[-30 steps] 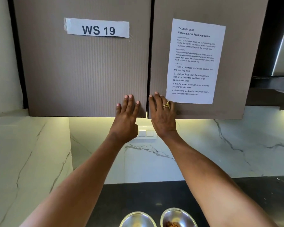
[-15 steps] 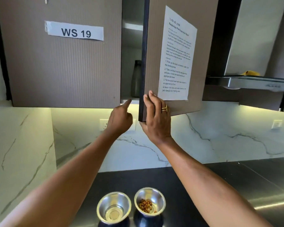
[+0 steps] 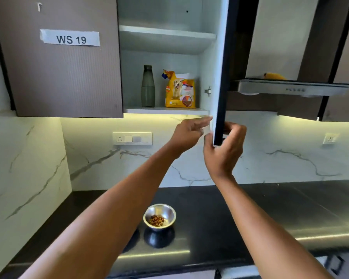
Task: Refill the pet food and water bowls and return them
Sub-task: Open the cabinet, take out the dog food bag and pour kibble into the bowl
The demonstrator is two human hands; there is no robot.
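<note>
Door (image 3: 220, 77): open, its lower corner gripped in my right hand (image 3: 224, 152); left hand (image 3: 187, 133) beside it, loose, empty. Inside: bag (image 3: 179, 91), bottle (image 3: 148, 86), untouched. Bowl (image 3: 159, 217), below on counter (image 3: 250, 214), little kibble. Refilling pending.

Bowl (image 3: 159, 214): polished metal, shiny, on glossy dark base. Worktop (image 3: 270, 208): black, smooth, glossy, reflected light. Backsplash (image 3: 270, 158): white veined marble look, smooth. Cabinet door (image 3: 65, 77): brown, matt, fine ribbed texture; paper label (image 3: 71, 38) taped on. Shelf (image 3: 165, 111): white, smooth. Bottle (image 3: 148, 86): dark translucent plastic look. Food bag (image 3: 179, 91): glossy printed yellow. Hood (image 3: 290, 88): brushed metal.
</note>
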